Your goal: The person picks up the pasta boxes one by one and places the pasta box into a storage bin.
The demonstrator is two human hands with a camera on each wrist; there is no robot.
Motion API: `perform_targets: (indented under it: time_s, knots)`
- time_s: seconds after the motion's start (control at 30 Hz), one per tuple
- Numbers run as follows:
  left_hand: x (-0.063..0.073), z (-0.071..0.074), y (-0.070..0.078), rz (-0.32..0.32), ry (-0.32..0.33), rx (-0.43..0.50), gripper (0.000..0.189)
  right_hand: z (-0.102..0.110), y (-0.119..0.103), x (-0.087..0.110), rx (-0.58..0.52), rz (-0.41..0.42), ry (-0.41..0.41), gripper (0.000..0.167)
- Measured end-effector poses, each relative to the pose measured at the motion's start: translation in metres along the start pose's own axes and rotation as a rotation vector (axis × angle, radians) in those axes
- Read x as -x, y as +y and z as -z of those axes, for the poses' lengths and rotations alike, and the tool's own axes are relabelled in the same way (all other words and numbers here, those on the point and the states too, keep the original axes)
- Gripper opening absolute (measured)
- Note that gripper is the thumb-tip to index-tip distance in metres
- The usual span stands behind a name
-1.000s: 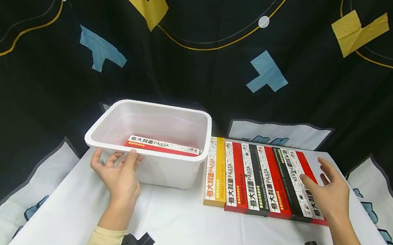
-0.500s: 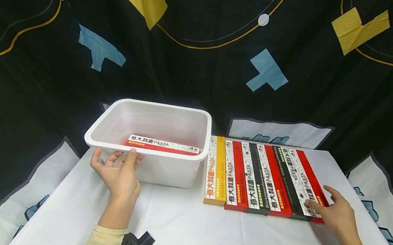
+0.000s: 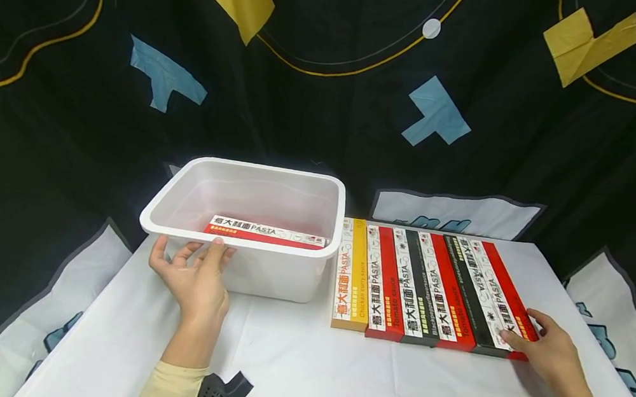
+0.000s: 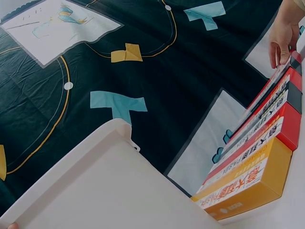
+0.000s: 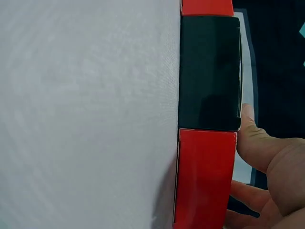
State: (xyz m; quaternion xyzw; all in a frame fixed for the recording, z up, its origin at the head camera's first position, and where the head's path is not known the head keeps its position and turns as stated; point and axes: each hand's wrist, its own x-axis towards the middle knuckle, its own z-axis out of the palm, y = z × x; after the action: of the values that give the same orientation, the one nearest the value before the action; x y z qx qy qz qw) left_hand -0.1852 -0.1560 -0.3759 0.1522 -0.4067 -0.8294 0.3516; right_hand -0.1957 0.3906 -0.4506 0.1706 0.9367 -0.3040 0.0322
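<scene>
In the head view my left hand (image 3: 195, 282) holds the front rim of a white plastic bin (image 3: 271, 271), thumb at the rim and fingers below it. A red-and-white pasta box (image 3: 268, 240) lies inside the bin. To the right, my right hand (image 3: 553, 352) grips the near end of the rightmost red pasta box (image 3: 505, 280), its thumb on top and its fingers at the outer side. The right wrist view shows that box's red end (image 5: 205, 181) against a black pasta box (image 5: 209, 71), with the thumb reaching over the top edge.
Several more pasta boxes lie side by side between bin and right hand, a yellow one (image 3: 360, 279) closest to the bin. All rest on a white-covered table (image 3: 324, 378). A black curtain (image 3: 325, 122) hangs behind.
My right hand has come down from above the boxes, shifting right and nearer, onto the end of the rightmost red pasta box. The left hand stays at the bin's rim.
</scene>
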Motion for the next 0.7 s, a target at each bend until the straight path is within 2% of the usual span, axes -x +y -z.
perform_targets:
  time_s: [0.3, 0.47, 0.7]
  knots:
    - [0.000, 0.000, 0.001, 0.006, -0.012, -0.007, 0.092, 0.007, 0.012, -0.006, -0.024, -0.056, -0.051, 0.113]
    - [0.000, -0.002, 0.001, 0.002, -0.018, -0.003, 0.091, 0.005, 0.016, -0.006, -0.003, -0.108, -0.032, 0.107]
    - [0.001, 0.000, 0.001, -0.002, -0.011, -0.010, 0.090, -0.004, 0.014, -0.006, 0.086, -0.110, 0.005, 0.103]
